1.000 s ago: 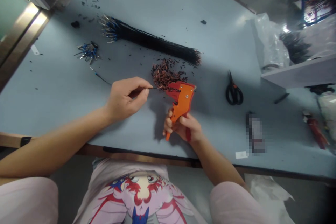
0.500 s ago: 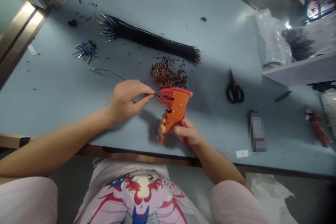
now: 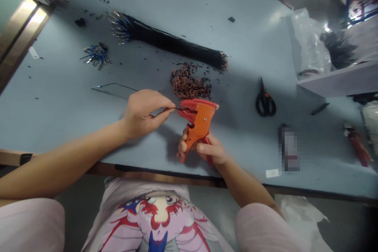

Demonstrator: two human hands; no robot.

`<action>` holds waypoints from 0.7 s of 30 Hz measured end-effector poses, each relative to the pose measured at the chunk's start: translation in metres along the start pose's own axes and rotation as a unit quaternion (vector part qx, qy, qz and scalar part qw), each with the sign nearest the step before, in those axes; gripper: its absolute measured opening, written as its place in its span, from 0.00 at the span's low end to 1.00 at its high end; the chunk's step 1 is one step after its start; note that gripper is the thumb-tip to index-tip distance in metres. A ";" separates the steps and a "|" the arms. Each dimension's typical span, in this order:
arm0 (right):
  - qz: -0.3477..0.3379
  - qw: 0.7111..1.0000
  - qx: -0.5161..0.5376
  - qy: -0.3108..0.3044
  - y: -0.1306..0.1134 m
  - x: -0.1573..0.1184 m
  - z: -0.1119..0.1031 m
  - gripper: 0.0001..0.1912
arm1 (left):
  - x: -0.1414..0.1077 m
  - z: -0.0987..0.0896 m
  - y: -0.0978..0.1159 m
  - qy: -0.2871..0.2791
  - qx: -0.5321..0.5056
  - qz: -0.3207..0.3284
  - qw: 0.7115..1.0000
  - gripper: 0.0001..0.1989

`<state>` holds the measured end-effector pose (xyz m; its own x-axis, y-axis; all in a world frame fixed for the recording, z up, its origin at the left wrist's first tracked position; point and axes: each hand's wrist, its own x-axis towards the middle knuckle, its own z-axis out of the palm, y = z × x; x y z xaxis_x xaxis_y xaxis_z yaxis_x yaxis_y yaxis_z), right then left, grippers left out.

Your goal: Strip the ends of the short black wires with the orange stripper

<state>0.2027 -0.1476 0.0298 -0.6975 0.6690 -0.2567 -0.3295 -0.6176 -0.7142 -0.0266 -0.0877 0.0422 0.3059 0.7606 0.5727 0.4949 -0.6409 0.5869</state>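
My left hand (image 3: pixel 147 111) pinches a thin black wire (image 3: pixel 123 86) between thumb and fingers. One end of the wire sits at the jaws of an orange and red wire stripper (image 3: pixel 202 118); the other trails left behind my hand to a blue and silver terminal. My right hand (image 3: pixel 203 147) is wrapped round the stripper's handles, which stand apart. Just beyond the tool lies a heap of copper and black wire scraps (image 3: pixel 190 83). Farther back is a long bundle of black wires (image 3: pixel 171 44) with terminals at its left end and bare copper at its right.
A small pile of terminal-ended pieces (image 3: pixel 97 56) lies at the left. To the right are black scissors (image 3: pixel 265 100), a blurred-out object (image 3: pixel 289 147), a dark pen-like item (image 3: pixel 320 108) and a red-handled tool (image 3: pixel 358 145). Plastic bags (image 3: pixel 311 43) stand at the back right.
The wire's terminal end has swung a little left and toward me. My left fingers and the stripper stay almost in place, with the wire still at the jaws.
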 end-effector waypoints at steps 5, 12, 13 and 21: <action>0.009 1.000 -0.003 0.003 0.002 0.000 -0.001 0.21 | 0.001 0.001 0.000 -0.006 0.004 0.018 1.000 0.05; 0.017 1.000 -0.007 0.005 0.000 0.000 0.001 0.21 | 0.000 0.001 -0.001 0.000 0.036 0.059 0.998 0.04; 0.016 1.000 -0.006 0.003 0.000 0.000 0.001 0.20 | -0.001 0.001 -0.001 -0.001 0.040 0.057 0.998 0.04; 0.018 1.000 -0.006 -0.010 0.001 0.000 0.001 0.20 | -0.004 0.002 -0.002 0.036 0.017 0.065 0.997 0.02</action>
<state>0.2020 -0.1489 0.0299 -0.7212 0.6379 -0.2702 -0.2965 -0.6367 -0.7118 -0.0273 -0.0889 0.0377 0.3104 0.6618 0.6824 0.4829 -0.7281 0.4865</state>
